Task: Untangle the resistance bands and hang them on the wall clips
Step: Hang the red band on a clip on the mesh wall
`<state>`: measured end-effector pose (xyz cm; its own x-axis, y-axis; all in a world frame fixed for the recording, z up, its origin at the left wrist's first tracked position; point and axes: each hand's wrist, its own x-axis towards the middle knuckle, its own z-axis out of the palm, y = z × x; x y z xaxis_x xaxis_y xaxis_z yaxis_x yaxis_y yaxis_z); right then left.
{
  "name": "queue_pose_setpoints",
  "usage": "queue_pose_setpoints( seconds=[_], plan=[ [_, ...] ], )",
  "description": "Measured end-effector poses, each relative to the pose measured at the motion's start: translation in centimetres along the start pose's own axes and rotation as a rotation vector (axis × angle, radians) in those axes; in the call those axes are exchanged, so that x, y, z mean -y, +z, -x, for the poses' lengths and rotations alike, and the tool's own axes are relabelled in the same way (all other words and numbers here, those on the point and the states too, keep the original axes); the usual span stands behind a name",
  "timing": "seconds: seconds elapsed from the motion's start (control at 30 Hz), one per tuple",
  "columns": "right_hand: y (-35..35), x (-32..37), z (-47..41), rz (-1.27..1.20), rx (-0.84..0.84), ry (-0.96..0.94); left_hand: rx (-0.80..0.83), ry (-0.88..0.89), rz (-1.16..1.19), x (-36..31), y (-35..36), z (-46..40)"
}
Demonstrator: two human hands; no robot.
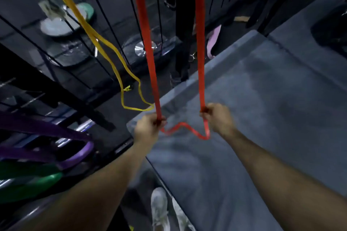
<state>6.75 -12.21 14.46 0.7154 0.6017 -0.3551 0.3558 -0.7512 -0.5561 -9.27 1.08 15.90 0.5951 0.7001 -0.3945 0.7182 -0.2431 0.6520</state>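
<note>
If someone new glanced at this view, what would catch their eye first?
The red band dominates the centre: two strands running up out of frame, gripped low by the left hand and the right hand, with a slack loop between. A yellow band hangs just left; purple bands sit far left.

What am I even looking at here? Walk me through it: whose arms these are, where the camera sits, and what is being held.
There is no machine here. One camera, worn on a person's head, looks forward and down, so the two bare arms reaching in from the bottom are that person's own. The left hand and right hand each grip one strand of a red resistance band. Both strands run up out of the picture, and a slack bit droops between the hands. A yellow band hangs to the left, its bottom loop close to the left red strand. Purple bands and green bands sit at the far left. Below is a grey mat.
</note>
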Motion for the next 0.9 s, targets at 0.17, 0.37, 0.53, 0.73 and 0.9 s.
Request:
queue_pose_setpoints(
  seconds=[0.17, 0.37, 0.53, 0.73, 0.9],
  plan=[
    [0.2, -1.3, -0.4, 0.147, -0.265, 0.098, -0.309, -0.148, -0.059, 0.4, 1.4, -1.8],
    [0.4, -0.5, -1.4, 0.188, -0.285, 0.054, -0.428, -0.131, 0.230, -1.3, 2.2, -3.1],
    [2.8, -1.3, -2.5, 0.090, 0.034, 0.057, -0.134, -0.057, 0.259, 1.0, 4.1, -3.9],
    [5.0, -3.6, -2.4, -0.069, -0.007, 0.118, -0.037, -0.112, 0.136, 5.3, 5.3, -4.5],
    [3.9, -3.7, -3.0, 0.072, -0.354, 0.322, -0.360, -0.229, 0.038, 3.9, 4.9, -5.0]
  ],
)
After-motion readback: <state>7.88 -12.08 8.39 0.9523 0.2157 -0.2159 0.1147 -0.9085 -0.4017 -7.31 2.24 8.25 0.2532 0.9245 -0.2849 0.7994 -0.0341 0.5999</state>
